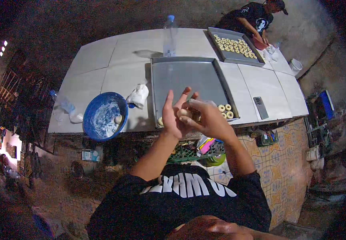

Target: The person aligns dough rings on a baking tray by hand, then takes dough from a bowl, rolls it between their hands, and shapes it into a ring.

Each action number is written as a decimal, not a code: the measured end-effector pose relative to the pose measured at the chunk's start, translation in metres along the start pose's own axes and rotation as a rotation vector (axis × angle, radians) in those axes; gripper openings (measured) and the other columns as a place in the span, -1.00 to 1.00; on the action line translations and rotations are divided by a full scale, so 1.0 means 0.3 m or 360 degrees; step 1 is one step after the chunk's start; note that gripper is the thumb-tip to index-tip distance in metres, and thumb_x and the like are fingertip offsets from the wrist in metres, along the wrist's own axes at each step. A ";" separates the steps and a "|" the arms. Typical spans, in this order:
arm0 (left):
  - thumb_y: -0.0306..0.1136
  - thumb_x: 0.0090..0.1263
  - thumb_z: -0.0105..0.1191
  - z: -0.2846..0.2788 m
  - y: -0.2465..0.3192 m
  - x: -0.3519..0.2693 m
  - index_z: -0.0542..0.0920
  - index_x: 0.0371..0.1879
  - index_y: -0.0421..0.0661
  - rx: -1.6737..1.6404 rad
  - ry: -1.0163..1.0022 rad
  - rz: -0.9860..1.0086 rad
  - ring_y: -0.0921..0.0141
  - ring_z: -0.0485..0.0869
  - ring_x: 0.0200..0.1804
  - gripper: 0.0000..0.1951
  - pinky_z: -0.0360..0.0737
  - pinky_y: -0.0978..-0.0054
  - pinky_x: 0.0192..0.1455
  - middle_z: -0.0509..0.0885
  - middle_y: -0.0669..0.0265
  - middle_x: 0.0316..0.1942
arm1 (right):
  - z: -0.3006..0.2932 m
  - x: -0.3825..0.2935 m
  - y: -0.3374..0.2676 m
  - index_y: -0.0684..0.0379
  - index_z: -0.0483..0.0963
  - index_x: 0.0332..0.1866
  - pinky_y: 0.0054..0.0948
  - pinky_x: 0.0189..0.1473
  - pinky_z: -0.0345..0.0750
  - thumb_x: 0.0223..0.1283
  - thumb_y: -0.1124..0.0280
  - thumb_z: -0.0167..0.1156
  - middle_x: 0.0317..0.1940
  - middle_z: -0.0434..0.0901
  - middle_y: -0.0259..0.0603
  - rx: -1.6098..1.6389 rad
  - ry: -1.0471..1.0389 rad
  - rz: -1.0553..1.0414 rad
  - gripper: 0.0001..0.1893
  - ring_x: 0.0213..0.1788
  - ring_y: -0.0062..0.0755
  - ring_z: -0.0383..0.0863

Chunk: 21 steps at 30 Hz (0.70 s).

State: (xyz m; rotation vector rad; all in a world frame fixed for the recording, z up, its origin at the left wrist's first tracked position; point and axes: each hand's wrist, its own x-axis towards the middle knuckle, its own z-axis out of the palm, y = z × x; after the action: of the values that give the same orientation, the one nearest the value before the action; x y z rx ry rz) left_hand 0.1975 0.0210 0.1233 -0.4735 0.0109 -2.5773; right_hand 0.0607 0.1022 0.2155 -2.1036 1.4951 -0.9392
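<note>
Both of my hands meet above the near edge of a grey metal baking tray (188, 75). My left hand (174, 115) is turned palm up with its fingers spread, and a small pale lump, seemingly dough, lies against it. Over that palm, my right hand (207, 115) curls with its fingertips on the lump; its exact grip is partly hidden. Ring-shaped dough pieces (228, 107) lie in the tray's near right corner. A blue basin (90, 117) dusted with white flour holds a dough lump (118, 119), left of the tray.
A plastic bottle (170, 42) stands behind the tray, a white bag (139, 95) left of it. To the right lies a phone (260, 107). Another tray (259, 62) with many dough rings is at the back right, beside a co-worker (251, 21). A green crate (185, 151) is below the table edge.
</note>
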 end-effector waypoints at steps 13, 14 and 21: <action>0.31 0.63 -0.21 0.073 -0.053 -0.006 0.49 0.32 0.02 0.0377 0.0609 0.0437 0.11 0.70 0.18 -0.37 0.61 -0.02 0.31 0.67 0.08 0.20 | 0.010 0.020 0.031 0.22 0.60 0.09 -0.08 0.08 0.60 0.15 0.42 0.41 -0.04 0.69 0.10 0.0215 0.0114 -0.0095 -0.62 0.02 0.21 0.70; 0.31 0.63 -0.22 0.050 -0.045 -0.011 0.51 0.31 0.02 0.0301 0.0501 0.0402 0.11 0.70 0.19 -0.37 0.61 -0.03 0.31 0.68 0.09 0.19 | -0.002 0.018 0.014 0.22 0.57 0.12 -0.04 0.15 0.58 0.11 0.46 0.43 0.02 0.65 0.13 0.0102 0.0118 -0.0092 -0.57 0.11 0.20 0.66; 0.32 0.64 -0.24 0.072 -0.080 0.019 0.41 0.32 0.04 0.0479 0.0543 0.0387 0.12 0.72 0.14 -0.38 0.71 0.09 0.20 0.71 0.06 0.13 | 0.006 -0.049 0.043 0.23 0.66 -0.02 -0.12 0.10 0.59 0.06 0.63 0.41 0.04 0.63 0.00 -0.0192 0.0239 -0.0195 -0.67 0.09 0.08 0.63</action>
State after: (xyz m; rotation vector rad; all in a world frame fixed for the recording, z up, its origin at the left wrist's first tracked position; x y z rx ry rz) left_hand 0.1885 0.0407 0.1478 0.0770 -0.1861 -2.3347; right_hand 0.0504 0.1112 0.2017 -2.2774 1.5446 -1.0980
